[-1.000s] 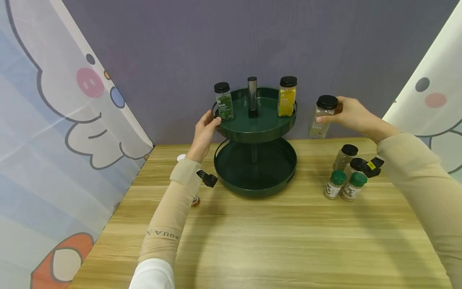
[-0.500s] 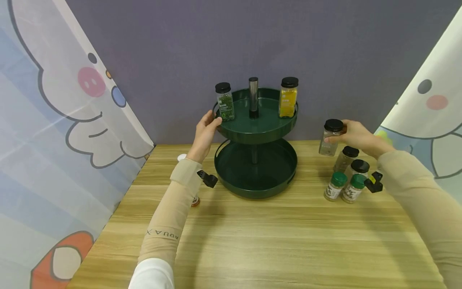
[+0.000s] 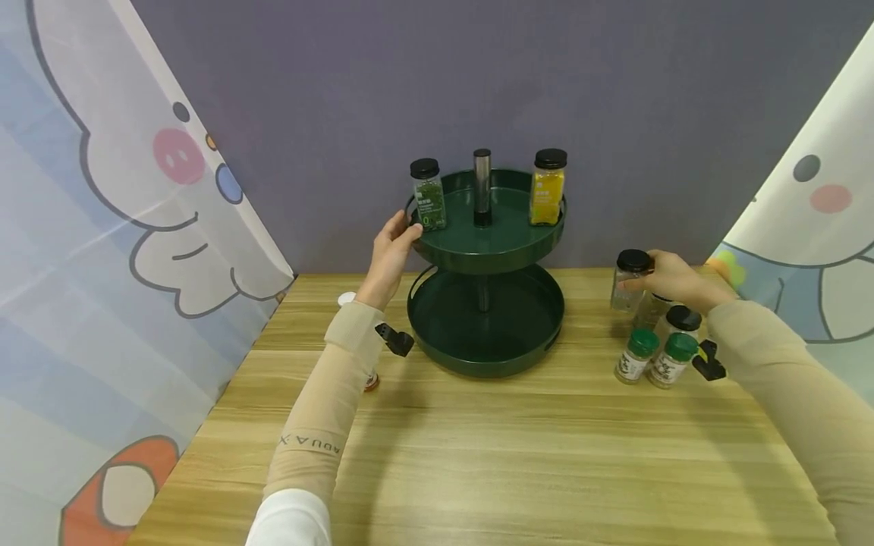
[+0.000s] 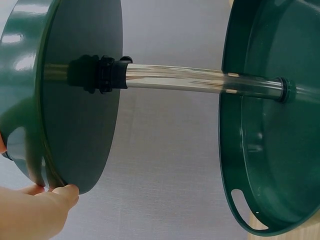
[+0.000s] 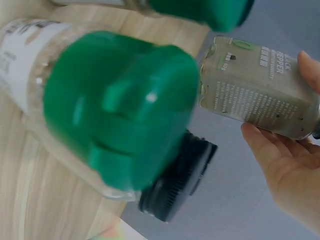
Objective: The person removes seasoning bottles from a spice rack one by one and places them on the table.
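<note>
My left hand [image 3: 391, 254] holds the left rim of the upper tray on a dark green two-tier rack [image 3: 492, 263]. In the left wrist view its fingers [image 4: 62, 196] lie at the tray's lower edge. A clear jar of green flakes [image 3: 430, 206] stands on that tray beside the thumb, and a yellow-filled jar [image 3: 547, 199] stands at its right. To the right of the rack, my right hand [image 3: 672, 277] grips a black-lidded pepper jar [image 5: 255, 85] near its lid. Whether that jar's base touches the table cannot be told.
Two green-capped shakers [image 3: 668, 362] and black-lidded jars [image 3: 683, 318] cluster just in front of the right hand, one partly hidden by it. Left of the rack, a white-capped item [image 3: 346, 298] and a reddish jar [image 3: 372, 381] are mostly behind the left forearm. A grey wall stands behind.
My right hand has brought the pepper jar down and slightly right, from beside the upper tray to the back of the jar cluster. The left hand stays on the tray rim.
</note>
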The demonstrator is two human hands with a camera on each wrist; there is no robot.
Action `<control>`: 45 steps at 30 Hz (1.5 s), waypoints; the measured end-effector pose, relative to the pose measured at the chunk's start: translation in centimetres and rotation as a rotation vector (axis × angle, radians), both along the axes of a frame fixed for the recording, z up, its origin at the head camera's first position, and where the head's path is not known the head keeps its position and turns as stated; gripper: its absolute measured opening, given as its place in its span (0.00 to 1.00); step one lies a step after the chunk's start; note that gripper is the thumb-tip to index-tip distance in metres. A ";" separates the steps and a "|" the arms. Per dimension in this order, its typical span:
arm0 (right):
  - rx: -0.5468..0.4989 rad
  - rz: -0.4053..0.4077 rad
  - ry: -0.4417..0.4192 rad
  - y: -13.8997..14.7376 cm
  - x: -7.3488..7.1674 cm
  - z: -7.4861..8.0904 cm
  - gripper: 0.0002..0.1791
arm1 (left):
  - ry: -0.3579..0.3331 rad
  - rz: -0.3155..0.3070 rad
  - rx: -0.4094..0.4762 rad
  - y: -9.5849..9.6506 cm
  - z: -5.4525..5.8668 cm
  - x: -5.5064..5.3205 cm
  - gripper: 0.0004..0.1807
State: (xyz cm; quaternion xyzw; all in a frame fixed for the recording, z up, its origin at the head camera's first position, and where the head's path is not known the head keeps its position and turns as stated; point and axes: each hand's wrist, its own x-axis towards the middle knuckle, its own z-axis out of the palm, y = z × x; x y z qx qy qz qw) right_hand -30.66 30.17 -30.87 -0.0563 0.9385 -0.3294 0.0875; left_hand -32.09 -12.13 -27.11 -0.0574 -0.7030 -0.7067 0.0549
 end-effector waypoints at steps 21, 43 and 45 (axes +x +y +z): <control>0.083 -0.001 0.063 -0.6 -0.3 -3.2 0.47 | 0.005 -0.012 -0.012 0.2 -0.3 -0.1 0.35; 0.104 0.026 0.064 -1.3 -1.4 -4.0 0.50 | 0.004 -0.022 -0.040 -0.4 -0.2 0.2 0.37; 0.115 0.023 0.074 -1.2 -1.5 -4.2 0.49 | 0.006 -0.024 -0.038 -0.3 -0.2 0.1 0.36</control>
